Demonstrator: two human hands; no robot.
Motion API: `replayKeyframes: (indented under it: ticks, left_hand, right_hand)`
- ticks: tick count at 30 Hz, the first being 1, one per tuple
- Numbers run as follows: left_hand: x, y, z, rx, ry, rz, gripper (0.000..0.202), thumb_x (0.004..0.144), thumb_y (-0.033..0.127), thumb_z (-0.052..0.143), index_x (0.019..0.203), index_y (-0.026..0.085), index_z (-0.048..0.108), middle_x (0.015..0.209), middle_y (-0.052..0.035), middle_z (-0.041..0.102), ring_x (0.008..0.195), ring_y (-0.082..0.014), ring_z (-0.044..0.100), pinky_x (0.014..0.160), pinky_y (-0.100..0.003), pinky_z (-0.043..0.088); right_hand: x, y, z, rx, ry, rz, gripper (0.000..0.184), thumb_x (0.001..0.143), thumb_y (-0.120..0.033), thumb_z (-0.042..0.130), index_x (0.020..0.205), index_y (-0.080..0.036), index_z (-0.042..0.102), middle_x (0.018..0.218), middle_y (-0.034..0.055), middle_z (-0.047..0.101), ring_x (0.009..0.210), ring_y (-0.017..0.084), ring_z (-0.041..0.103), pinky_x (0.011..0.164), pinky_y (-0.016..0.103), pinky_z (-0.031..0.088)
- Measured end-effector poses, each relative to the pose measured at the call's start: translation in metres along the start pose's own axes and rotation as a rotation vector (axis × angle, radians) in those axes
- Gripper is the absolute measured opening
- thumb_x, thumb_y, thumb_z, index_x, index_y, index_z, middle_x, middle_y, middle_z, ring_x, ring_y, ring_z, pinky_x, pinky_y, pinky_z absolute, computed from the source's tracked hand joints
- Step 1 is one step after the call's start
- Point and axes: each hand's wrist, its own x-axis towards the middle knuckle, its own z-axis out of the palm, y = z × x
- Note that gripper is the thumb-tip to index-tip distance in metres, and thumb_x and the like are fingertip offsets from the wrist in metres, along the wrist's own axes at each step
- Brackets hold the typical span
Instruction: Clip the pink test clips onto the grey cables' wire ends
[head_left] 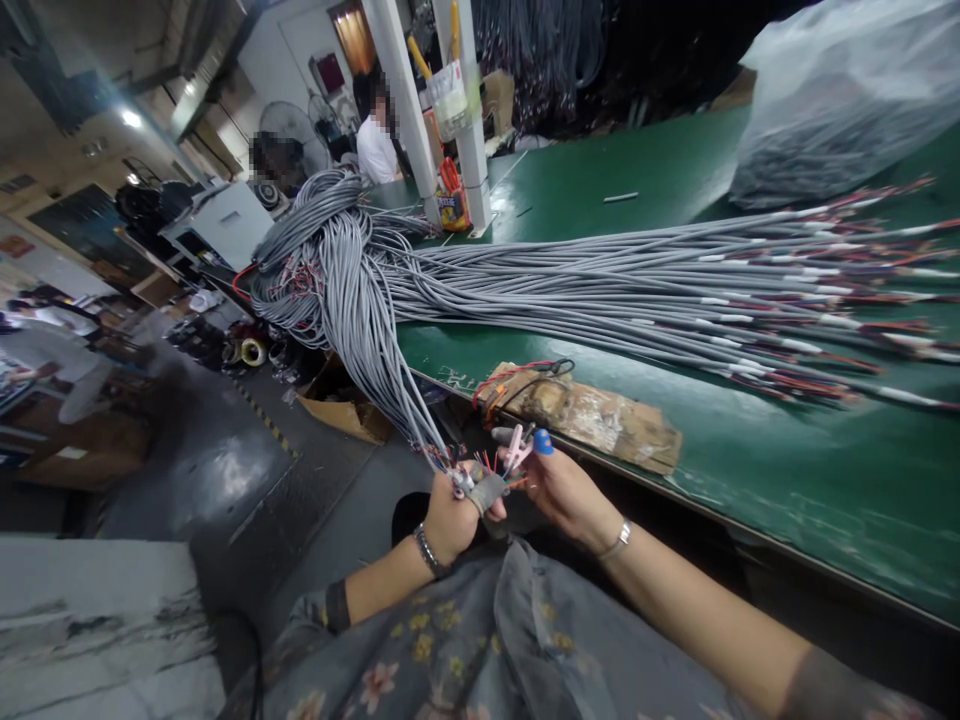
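Note:
My left hand is closed around the ends of several grey cables that hang down from the green table. Coloured wire tips fan out above its thumb, which wears a grey finger cot. My right hand pinches a small pink tool at those wire tips; its fingers wear grey and blue cots. Both hands sit just below the table's near edge, over my lap.
A large bundle of grey cables stretches across the table, its stripped ends at the right. A worn cardboard pad lies at the table edge. A plastic bag stands at far right. White posts, fans and other people are at the back.

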Motion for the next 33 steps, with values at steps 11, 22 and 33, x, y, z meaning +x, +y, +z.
replayKeyframes:
  ticks: [11,22,33]
  left_hand:
    - [0.002,-0.004,-0.001,0.025,0.010,-0.012,0.043,0.072,0.053,0.065,0.050,0.017,0.056,0.045,-0.0024,0.058,0.043,-0.0121,0.054,0.049,-0.024,0.046]
    - [0.003,-0.006,-0.001,0.042,0.007,-0.008,0.044,0.071,0.054,0.065,0.048,0.017,0.056,0.044,-0.0026,0.057,0.043,-0.0117,0.053,0.048,-0.023,0.045]
    - [0.001,-0.002,-0.001,0.074,-0.028,-0.013,0.047,0.069,0.058,0.065,0.047,0.017,0.055,0.044,-0.0023,0.057,0.044,-0.0122,0.053,0.049,-0.023,0.046]
  right_hand:
    - [-0.003,-0.001,-0.003,-0.012,0.054,-0.023,0.049,0.075,-0.070,0.054,0.075,-0.023,0.069,0.063,0.0029,0.061,0.063,0.021,0.054,0.062,0.035,0.043]
    - [0.001,-0.007,0.005,0.242,0.088,0.081,0.047,0.058,-0.061,0.076,0.077,-0.019,0.072,0.062,0.0006,0.062,0.057,0.014,0.049,0.058,0.029,0.042]
    - [-0.002,-0.008,0.005,0.285,0.062,0.125,0.046,0.062,-0.065,0.071,0.074,-0.020,0.069,0.067,0.0012,0.062,0.057,0.014,0.049,0.056,0.027,0.043]
